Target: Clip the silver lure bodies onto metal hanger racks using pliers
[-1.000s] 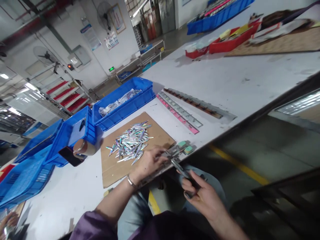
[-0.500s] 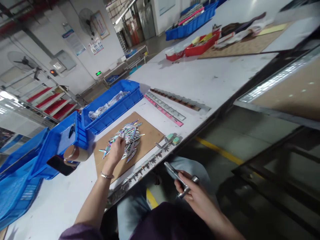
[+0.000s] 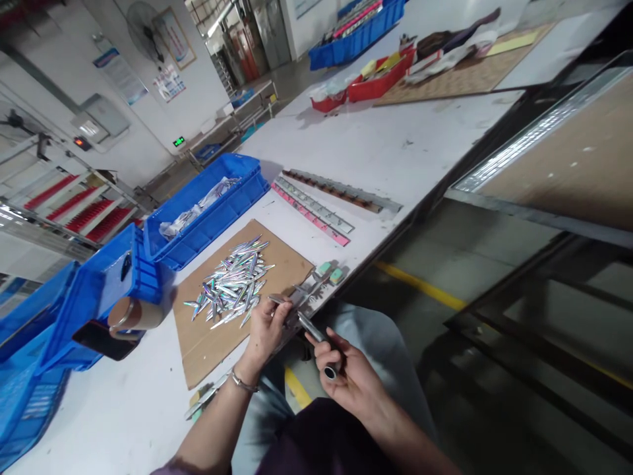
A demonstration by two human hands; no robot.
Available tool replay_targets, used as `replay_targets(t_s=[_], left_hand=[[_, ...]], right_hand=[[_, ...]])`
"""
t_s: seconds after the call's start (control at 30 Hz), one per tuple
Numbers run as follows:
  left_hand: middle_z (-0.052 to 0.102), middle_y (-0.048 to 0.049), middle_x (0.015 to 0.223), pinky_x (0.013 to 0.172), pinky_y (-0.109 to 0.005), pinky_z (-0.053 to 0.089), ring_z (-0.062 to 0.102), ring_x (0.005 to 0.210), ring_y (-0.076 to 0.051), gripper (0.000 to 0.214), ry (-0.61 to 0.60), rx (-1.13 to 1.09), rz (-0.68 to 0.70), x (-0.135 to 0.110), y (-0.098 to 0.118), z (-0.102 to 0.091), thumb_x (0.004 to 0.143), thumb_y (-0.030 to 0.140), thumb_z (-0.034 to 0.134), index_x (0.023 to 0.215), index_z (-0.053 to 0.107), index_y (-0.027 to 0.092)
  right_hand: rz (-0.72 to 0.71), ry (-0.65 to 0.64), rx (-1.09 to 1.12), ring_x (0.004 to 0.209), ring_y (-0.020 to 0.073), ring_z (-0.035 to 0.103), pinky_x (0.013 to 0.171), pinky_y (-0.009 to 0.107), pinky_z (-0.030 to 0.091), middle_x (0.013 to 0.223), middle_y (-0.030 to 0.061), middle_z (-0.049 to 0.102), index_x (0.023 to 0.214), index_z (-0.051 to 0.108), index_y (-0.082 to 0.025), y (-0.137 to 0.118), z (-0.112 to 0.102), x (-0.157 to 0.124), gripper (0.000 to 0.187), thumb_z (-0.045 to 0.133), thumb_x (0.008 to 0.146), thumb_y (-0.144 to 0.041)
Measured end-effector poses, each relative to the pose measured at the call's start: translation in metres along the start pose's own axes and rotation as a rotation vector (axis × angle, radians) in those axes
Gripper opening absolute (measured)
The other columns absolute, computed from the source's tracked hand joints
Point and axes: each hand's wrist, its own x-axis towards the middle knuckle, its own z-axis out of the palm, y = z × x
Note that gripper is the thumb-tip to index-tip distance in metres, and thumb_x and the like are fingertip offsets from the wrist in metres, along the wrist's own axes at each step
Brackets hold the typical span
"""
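My left hand [image 3: 267, 333] pinches a slim silver piece [image 3: 275, 300], seemingly a fishing lure, at the table's front edge. Just right of it, my right hand [image 3: 351, 376] is wrapped round a T-shaped metal tool [image 3: 312, 327] with a tubular crosspiece. The tool's shaft tip points at the left hand and lies close to the table edge. Beyond the left hand, a pile of shiny silver lures [image 3: 230, 280] is spread on a sheet of brown cardboard [image 3: 192, 356]. Fingers partly hide the held lure.
Past the cardboard stands a blue crate [image 3: 198, 227] with wrapped pieces. At left are a brown mug [image 3: 143, 313], a phone [image 3: 103, 340] and more blue crates. Toothed metal strips [image 3: 311, 214] lie beyond, and green blocks [image 3: 335, 276] sit near the edge.
My left hand has come from the pile to the table edge, carrying a lure. My right hand has moved up and left, turning the tool towards it. The view has shifted slightly.
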Motion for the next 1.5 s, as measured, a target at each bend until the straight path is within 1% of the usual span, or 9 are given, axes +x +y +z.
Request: replay_targets(t_s=[0.3, 0.5, 0.73, 0.93, 1.03, 1.17, 1.3, 1.4, 1.5], left_hand=[[0.075, -0.0069, 0.086, 0.076, -0.028, 0.054, 0.069, 0.079, -0.017, 0.027, -0.103, 0.166, 0.156, 0.006, 0.007, -0.002, 0.101, 0.04, 0.057, 0.089, 0.072, 0.02], [0.074, -0.006, 0.086, 0.075, -0.026, 0.053, 0.069, 0.08, -0.016, 0.024, -0.073, 0.237, 0.244, 0.003, 0.006, -0.001, 0.102, 0.035, 0.056, 0.091, 0.07, 0.02], [0.072, -0.0054, 0.084, 0.072, -0.026, 0.052, 0.068, 0.078, -0.016, 0.021, -0.07, 0.289, 0.277, 0.001, 0.004, 0.001, 0.102, 0.031, 0.056, 0.092, 0.07, 0.019], [0.072, -0.0049, 0.086, 0.074, -0.026, 0.05, 0.067, 0.08, -0.016, 0.017, -0.066, 0.287, 0.25, -0.001, 0.002, 0.001, 0.102, 0.029, 0.057, 0.094, 0.069, 0.02], [0.071, -0.0055, 0.087, 0.075, -0.027, 0.051, 0.066, 0.081, -0.017, 0.017, -0.077, 0.286, 0.257, -0.002, 0.001, 0.002, 0.102, 0.029, 0.057, 0.095, 0.069, 0.019], [0.071, -0.0063, 0.086, 0.074, -0.029, 0.052, 0.066, 0.08, -0.018, 0.017, -0.087, 0.313, 0.267, -0.001, 0.0, 0.004, 0.101, 0.03, 0.057, 0.094, 0.068, 0.019], [0.073, -0.007, 0.085, 0.075, -0.03, 0.053, 0.068, 0.081, -0.019, 0.02, -0.071, 0.309, 0.259, -0.003, -0.001, 0.006, 0.101, 0.034, 0.057, 0.094, 0.07, 0.019], [0.074, -0.0067, 0.083, 0.075, -0.029, 0.054, 0.07, 0.08, -0.019, 0.023, -0.069, 0.307, 0.239, -0.005, -0.002, 0.006, 0.101, 0.036, 0.057, 0.095, 0.071, 0.02], [0.076, -0.0073, 0.084, 0.077, -0.03, 0.055, 0.071, 0.083, -0.02, 0.022, -0.085, 0.325, 0.209, -0.007, -0.003, 0.009, 0.101, 0.035, 0.058, 0.094, 0.072, 0.019]], right_hand=[[-0.828, 0.214, -1.185, 0.077, 0.0212, 0.064, 0.068, 0.03, 0.051, 0.083, 0.0046, 0.071, 0.107, 0.072, -0.027, 0.0, 0.008, -0.006, 0.033, 0.074, 0.081, -0.048], [-0.416, 0.193, -0.903, 0.049, 0.0149, 0.05, 0.047, 0.025, 0.039, 0.061, 0.0025, 0.059, 0.092, 0.069, -0.019, -0.004, 0.006, 0.0, 0.06, 0.05, 0.088, -0.075], [-1.062, 0.321, -2.024, 0.081, 0.0243, 0.068, 0.078, 0.036, 0.05, 0.084, 0.0079, 0.074, 0.121, 0.072, -0.023, -0.014, 0.011, -0.022, 0.034, 0.054, 0.092, -0.025], [-0.613, 0.202, -1.339, 0.04, 0.0125, 0.044, 0.04, 0.024, 0.036, 0.049, -0.004, 0.059, 0.088, 0.075, -0.015, -0.015, 0.014, -0.001, 0.051, 0.044, 0.096, -0.056], [-0.483, 0.142, -1.087, 0.04, 0.0121, 0.043, 0.042, 0.024, 0.034, 0.051, -0.0028, 0.054, 0.089, 0.072, -0.017, -0.015, 0.007, 0.001, 0.054, 0.044, 0.097, -0.063], [-0.928, 0.237, -1.805, 0.069, 0.0217, 0.065, 0.067, 0.033, 0.048, 0.075, 0.0054, 0.069, 0.117, 0.068, -0.023, -0.019, 0.005, -0.017, 0.03, 0.051, 0.099, -0.039], [-1.266, 0.318, -2.651, 0.072, 0.025, 0.065, 0.068, 0.037, 0.044, 0.079, 0.0098, 0.069, 0.127, 0.066, -0.019, -0.013, 0.012, -0.027, 0.039, 0.046, 0.095, -0.01], [-1.285, 0.375, -2.737, 0.066, 0.0238, 0.063, 0.062, 0.036, 0.041, 0.078, 0.0117, 0.069, 0.126, 0.066, -0.015, -0.01, 0.009, -0.023, 0.042, 0.043, 0.093, -0.005], [-1.079, 0.275, -2.378, 0.063, 0.0224, 0.062, 0.058, 0.033, 0.04, 0.077, 0.0089, 0.069, 0.122, 0.065, -0.021, -0.02, 0.0, -0.015, 0.03, 0.048, 0.098, -0.025]])
